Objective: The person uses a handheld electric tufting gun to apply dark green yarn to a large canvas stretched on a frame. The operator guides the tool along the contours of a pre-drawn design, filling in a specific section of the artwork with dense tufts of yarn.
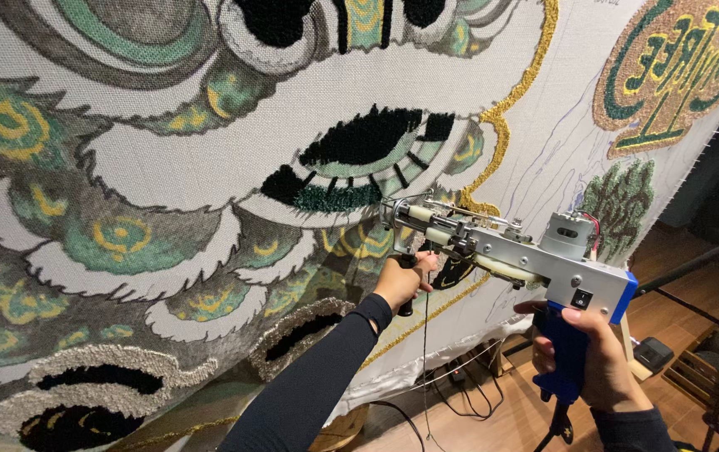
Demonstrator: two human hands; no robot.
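Nearest the camera, the right hand (595, 356) is closed around the blue grip of a tufting gun (510, 251), index finger lying along the front of the handle below the silver body. A dark cord hangs from the base of the grip toward the wooden floor (510, 418), where black cables (451, 393) lie tangled. Further forward, the left hand (405, 278), at the end of a black sleeve (309, 385), is wrapped around the gun's black front handle. A thin strand of yarn (424, 368) drops straight down just beside that hand. The gun is held level, its needle end touching the stretched backing cloth (209, 159), just below a tufted black and green patch. Beyond, the cloth carries green, grey and yellow tufted scallops, a gold outline (501, 117) and, far right, a round gold and green emblem (677, 67).
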